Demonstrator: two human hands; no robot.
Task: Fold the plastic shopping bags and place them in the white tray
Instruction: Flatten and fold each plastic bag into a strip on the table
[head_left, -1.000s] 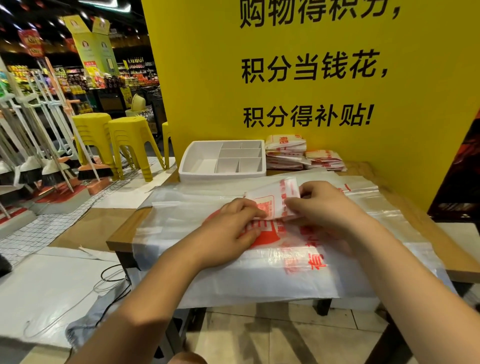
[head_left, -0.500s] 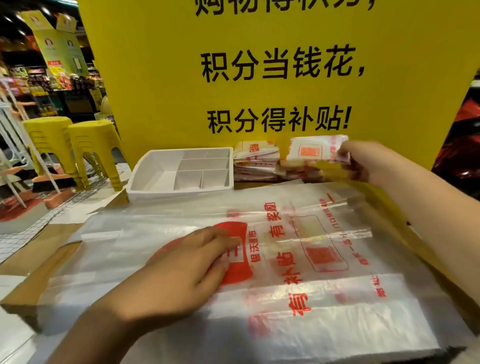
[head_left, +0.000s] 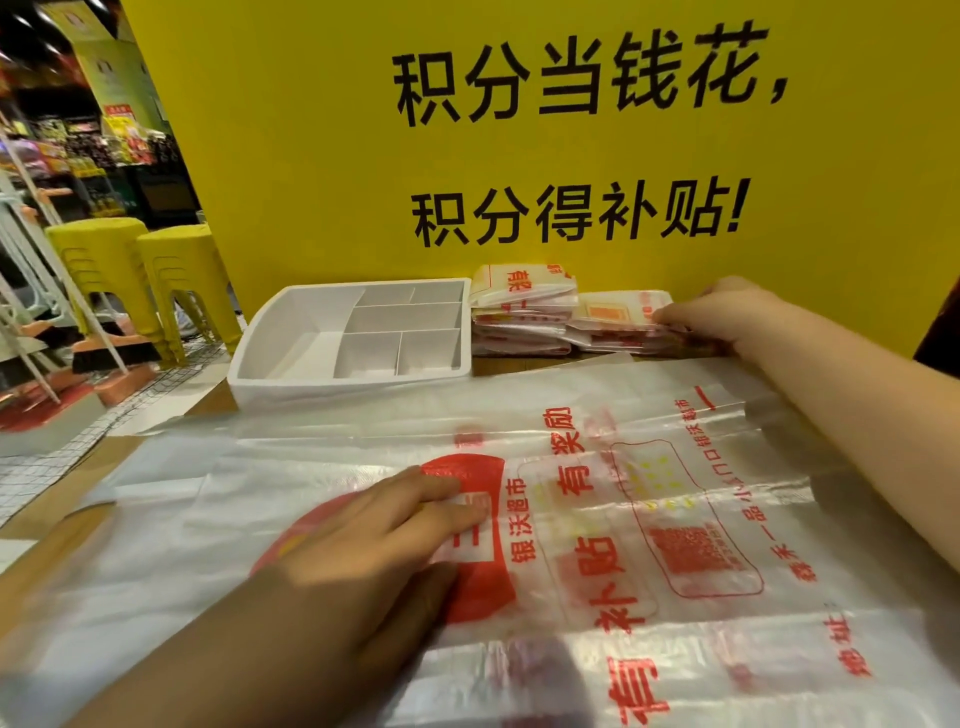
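Behind the white tray (head_left: 353, 376) stands a big yellow board (head_left: 519, 156) with black words: "积分当钱花," and under that "积分得补贴!" In front of the tray lies a flat plastic bag (head_left: 727, 649) with big red words "有补贴" and "有奖励", and smaller "银沃超市". Right of the tray, the folded bags (head_left: 524, 299) have red print too small to read

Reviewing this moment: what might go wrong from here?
1. The right hand holds the folded red-printed plastic bag on a pile beside the white divided plastic tray, which looks empty; the task wants bags in it.
2. The taller neighbouring pile of folded bags looks puffy and may topple or unfold.
3. The left hand alone pins the flat translucent plastic bags; they may slide.
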